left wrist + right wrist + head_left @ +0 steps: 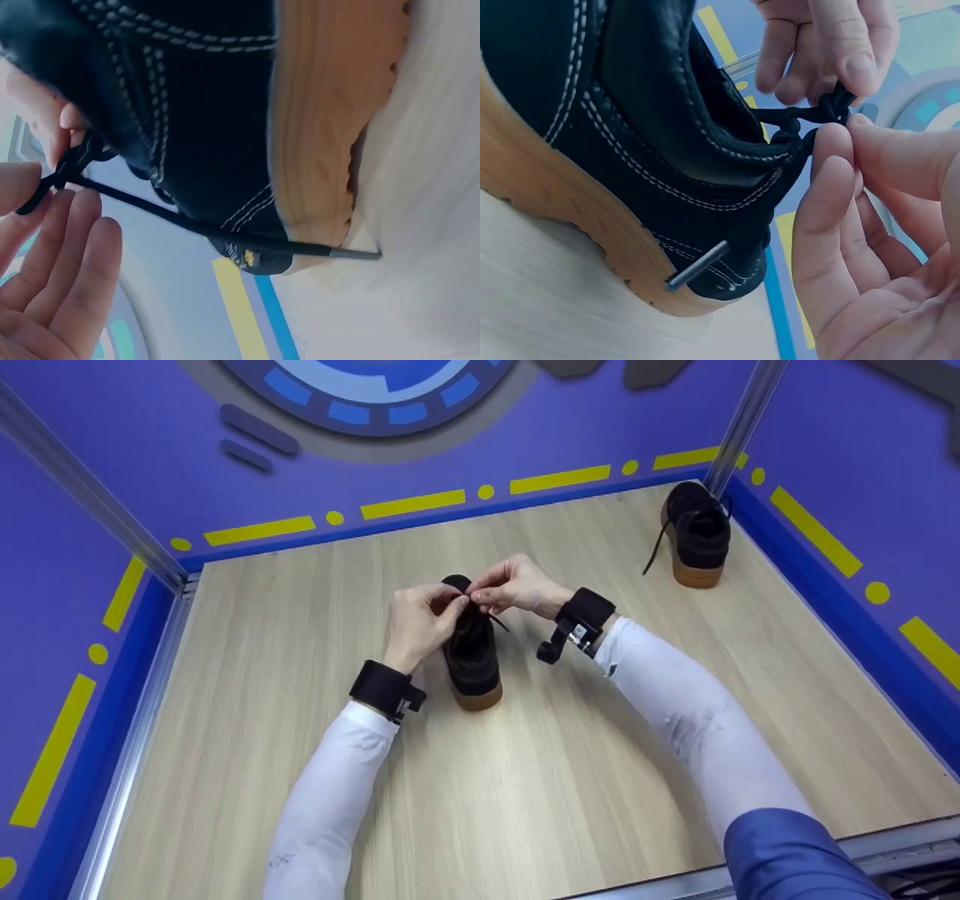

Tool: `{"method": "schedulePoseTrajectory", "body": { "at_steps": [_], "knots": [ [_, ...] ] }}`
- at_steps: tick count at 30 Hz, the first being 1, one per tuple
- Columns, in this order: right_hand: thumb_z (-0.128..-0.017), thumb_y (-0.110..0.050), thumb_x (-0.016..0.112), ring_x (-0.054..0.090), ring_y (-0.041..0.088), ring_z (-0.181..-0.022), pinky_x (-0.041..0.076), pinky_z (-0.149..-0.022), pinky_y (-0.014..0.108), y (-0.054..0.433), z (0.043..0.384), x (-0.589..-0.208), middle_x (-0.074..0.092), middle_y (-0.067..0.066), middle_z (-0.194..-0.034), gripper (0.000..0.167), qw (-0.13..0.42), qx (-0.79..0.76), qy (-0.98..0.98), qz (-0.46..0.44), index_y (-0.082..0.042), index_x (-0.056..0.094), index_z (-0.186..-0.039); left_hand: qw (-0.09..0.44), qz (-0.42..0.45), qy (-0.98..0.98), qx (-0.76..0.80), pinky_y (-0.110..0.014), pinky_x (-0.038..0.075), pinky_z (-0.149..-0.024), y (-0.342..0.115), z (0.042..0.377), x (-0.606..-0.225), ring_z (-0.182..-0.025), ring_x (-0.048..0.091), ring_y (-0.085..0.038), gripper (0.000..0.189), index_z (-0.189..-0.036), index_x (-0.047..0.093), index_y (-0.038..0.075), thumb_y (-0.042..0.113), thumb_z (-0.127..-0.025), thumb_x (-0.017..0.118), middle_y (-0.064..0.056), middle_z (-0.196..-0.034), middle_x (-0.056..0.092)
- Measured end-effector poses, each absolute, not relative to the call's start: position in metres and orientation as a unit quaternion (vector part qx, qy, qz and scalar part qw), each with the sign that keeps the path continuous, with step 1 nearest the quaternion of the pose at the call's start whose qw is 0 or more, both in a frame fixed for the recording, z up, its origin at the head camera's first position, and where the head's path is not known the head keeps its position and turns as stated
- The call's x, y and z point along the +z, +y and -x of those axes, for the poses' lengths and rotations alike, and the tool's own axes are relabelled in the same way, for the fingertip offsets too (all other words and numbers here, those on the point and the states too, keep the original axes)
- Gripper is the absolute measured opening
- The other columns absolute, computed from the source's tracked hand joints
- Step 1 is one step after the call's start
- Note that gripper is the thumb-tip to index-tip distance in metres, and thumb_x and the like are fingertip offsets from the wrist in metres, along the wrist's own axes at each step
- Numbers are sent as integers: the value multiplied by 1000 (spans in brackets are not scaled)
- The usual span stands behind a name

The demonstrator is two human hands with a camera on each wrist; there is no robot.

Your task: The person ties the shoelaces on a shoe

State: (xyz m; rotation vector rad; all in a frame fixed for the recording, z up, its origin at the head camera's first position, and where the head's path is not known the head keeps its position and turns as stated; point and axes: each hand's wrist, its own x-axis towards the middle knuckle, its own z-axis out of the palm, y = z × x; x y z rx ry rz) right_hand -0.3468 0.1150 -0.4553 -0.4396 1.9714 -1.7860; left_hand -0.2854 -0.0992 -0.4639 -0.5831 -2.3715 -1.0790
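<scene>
Shoelace [285, 246] on that black shoe [474, 667] is pinched by fingers [97, 255] of the left hand [416, 619] and the right hand [523, 587].

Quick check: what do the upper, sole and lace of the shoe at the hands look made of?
Upper: probably suede or leather, perhaps fabric; dark, mostly matte, with pale stitching.
Sole: likely rubber; tan, dull, notched along its lower edge.
Lace: seemingly woven textile; black, matte, thin, bending.
Lace tip: smooth, greyish; plastic or metal, hard to tell.

Shoe [217, 112] cut off in wrist views; lace [191, 224] partly behind fingers [823, 210]
</scene>
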Motion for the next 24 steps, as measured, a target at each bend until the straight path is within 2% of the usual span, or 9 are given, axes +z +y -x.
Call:
{"method": "schedulePoseTrajectory", "body": {
  "at_steps": [6, 11, 16, 21, 24],
  "knots": [
    [-93, -2, 77, 72, 14, -67, 59, -61, 23, 117, 344, -452, 79, 6, -82, 15, 209, -635, 722, 178, 6, 79, -107, 204, 199, -883, -373, -29, 41, -55, -103, 282, -460, -57, 57, -14, 16, -82, 78, 9, 20, -94, 76, -1, -67, 70],
    [-94, -1, 76, 71, 12, -66, 59, -61, 22, 120, 344, -454, 79, 4, -82, 15, 209, -636, 720, 185, 6, 79, -107, 172, 190, -892, -372, -29, 37, -54, -104, 280, -461, -56, 52, -14, 19, -80, 70, 8, 17, -97, 72, -1, -63, 61],
    [-95, -1, 75, 70, 10, -65, 59, -62, 21, 126, 344, -457, 78, 5, -80, 18, 206, -643, 712, 190, 10, 77, -109, 122, 177, -890, -402, -27, 39, -52, -109, 278, -464, -55, 55, -11, 19, -81, 67, 9, 16, -98, 70, 0, -63, 64],
    [-95, 0, 75, 69, 10, -65, 58, -61, 20, 130, 344, -463, 77, 9, -79, 24, 202, -653, 704, 191, 15, 73, -114, 59, 161, -870, -462, -22, 42, -49, -116, 278, -470, -51, 60, -8, 22, -79, 65, 8, 15, -100, 68, -11, -64, 71],
    [-95, 3, 73, 67, 9, -64, 56, -60, 20, 133, 343, -469, 77, 11, -80, 26, 196, -658, 702, 191, 19, 71, -115, 24, 149, -852, -502, -21, 44, -45, -120, 278, -474, -48, 60, -8, 23, -80, 64, 7, 14, -101, 67, -14, -63, 70]
  ]
}}
